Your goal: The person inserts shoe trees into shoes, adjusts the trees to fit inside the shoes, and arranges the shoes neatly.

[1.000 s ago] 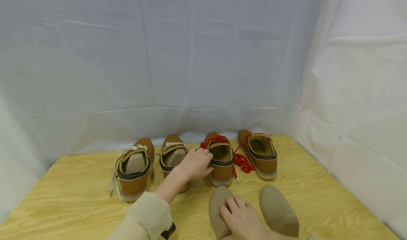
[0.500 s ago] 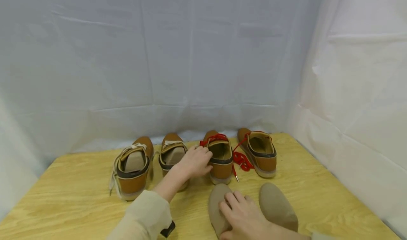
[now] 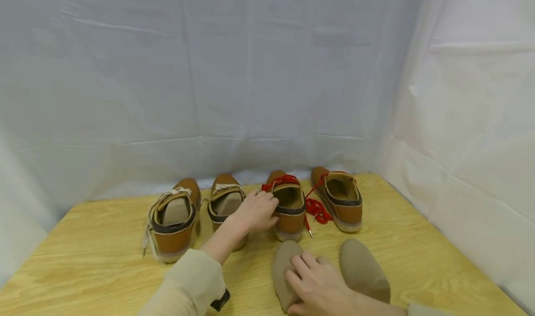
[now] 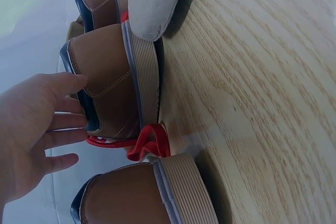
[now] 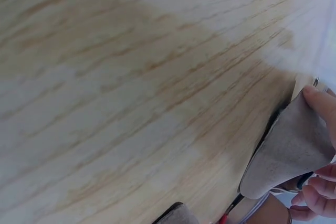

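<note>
Beside a brown shoe with red laces [image 3: 290,223], my left hand [image 3: 255,211] has its fingers loosely extended. Its thumb and fingertips come right at the dark padded collar of that shoe [image 4: 105,77] in the left wrist view. Lower down, my right hand [image 3: 317,281] holds a beige insole [image 3: 284,272] by its edges. The right wrist view has the thumb on one edge of the insole [image 5: 289,153] and the other fingers at the opposite side, the sheet bent between them. A second beige insole [image 3: 363,269] lies to the right of this hand.
Another red-laced shoe [image 3: 349,211] stands at the right, its loose red lace [image 3: 317,211] on the wooden table [image 3: 96,255]. Two brown shoes with pale laces, one far left [image 3: 172,241] and one nearer [image 3: 227,204], have insoles inside. White sheeting [image 3: 251,97] closes off the back and right.
The head view has tilted slightly, so the shoes and table sit a little higher in it. Both hands keep almost the same places and grasps.
</note>
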`<act>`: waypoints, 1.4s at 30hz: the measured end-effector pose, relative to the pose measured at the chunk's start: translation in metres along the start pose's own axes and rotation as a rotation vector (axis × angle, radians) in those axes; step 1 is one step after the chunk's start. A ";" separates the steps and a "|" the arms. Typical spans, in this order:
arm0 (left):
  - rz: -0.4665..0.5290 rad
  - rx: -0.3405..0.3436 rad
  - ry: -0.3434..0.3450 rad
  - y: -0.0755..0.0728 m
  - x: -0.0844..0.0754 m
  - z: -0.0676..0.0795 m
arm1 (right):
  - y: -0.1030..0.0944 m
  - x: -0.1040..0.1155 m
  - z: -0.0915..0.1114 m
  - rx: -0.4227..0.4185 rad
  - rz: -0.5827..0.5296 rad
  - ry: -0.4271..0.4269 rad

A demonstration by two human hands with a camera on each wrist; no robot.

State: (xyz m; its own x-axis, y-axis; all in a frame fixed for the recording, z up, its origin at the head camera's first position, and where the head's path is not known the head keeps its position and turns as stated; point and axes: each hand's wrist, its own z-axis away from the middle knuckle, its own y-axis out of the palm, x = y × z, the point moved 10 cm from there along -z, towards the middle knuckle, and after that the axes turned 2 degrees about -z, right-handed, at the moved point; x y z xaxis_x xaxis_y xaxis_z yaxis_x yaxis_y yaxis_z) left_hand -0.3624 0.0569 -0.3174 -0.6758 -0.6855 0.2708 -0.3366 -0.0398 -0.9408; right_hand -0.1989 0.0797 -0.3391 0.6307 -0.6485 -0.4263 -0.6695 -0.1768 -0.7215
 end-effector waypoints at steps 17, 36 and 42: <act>0.001 0.025 -0.005 0.002 -0.001 0.001 | 0.009 -0.001 0.008 0.048 -0.054 -0.014; -0.012 0.019 -0.001 0.001 -0.001 0.001 | 0.011 -0.002 0.010 0.044 -0.116 -0.066; -0.011 0.013 -0.002 0.000 0.000 0.000 | 0.001 0.003 0.008 -0.031 -0.097 -0.147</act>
State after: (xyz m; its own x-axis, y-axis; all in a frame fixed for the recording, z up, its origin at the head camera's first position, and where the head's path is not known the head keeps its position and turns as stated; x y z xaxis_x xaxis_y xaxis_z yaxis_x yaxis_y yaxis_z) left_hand -0.3617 0.0569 -0.3172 -0.6707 -0.6867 0.2804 -0.3351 -0.0568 -0.9405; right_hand -0.1946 0.0840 -0.3453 0.7423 -0.5120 -0.4323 -0.6127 -0.2573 -0.7473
